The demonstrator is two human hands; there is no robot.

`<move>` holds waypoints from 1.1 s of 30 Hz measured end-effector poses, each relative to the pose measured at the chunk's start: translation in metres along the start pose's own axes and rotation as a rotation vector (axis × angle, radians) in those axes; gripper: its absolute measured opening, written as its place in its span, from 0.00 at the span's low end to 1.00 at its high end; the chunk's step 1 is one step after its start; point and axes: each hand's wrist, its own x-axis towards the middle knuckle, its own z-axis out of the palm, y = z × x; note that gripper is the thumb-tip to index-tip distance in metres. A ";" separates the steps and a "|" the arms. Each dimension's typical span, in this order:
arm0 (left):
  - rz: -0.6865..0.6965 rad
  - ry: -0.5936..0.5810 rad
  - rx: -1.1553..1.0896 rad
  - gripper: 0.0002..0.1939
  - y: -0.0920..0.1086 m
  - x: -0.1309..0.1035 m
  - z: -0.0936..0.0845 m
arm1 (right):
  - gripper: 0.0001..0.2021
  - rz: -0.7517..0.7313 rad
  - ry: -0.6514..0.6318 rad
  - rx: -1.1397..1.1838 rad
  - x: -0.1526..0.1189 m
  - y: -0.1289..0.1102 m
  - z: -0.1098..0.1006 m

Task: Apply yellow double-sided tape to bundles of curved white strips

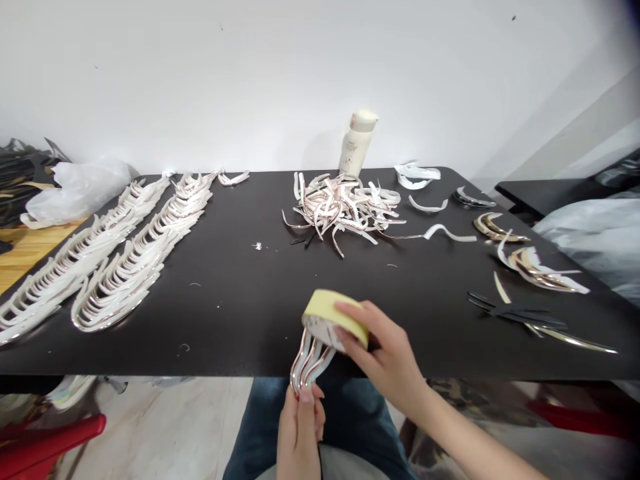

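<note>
My left hand [303,417] is closed around the lower ends of several curved white strips [310,363] with shiny rose-gold edges, held upright at the table's front edge. In my right hand [383,340] is a roll of pale yellow tape [327,308], gripped by its rim between thumb and fingers. The roll sits right at the upper ends of the strips and hides their tips. Whether tape is stuck to them I cannot tell.
Behind my hands lies a loose heap of similar strips [345,207], with a cream bottle [358,143] behind it. Two long rows of nested strips [135,267] run along the left of the black table [240,300]. Gold, white and black pieces [535,267] lie at the right.
</note>
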 end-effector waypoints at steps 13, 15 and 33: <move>0.015 0.025 0.031 0.31 0.001 0.001 0.000 | 0.17 0.143 0.118 0.075 0.012 0.010 -0.006; 0.008 0.026 0.031 0.31 0.001 0.000 0.000 | 0.17 0.148 0.140 0.061 0.016 0.012 -0.006; 0.026 0.009 0.038 0.31 0.000 0.001 -0.001 | 0.16 0.065 -0.096 -0.089 0.009 -0.001 0.002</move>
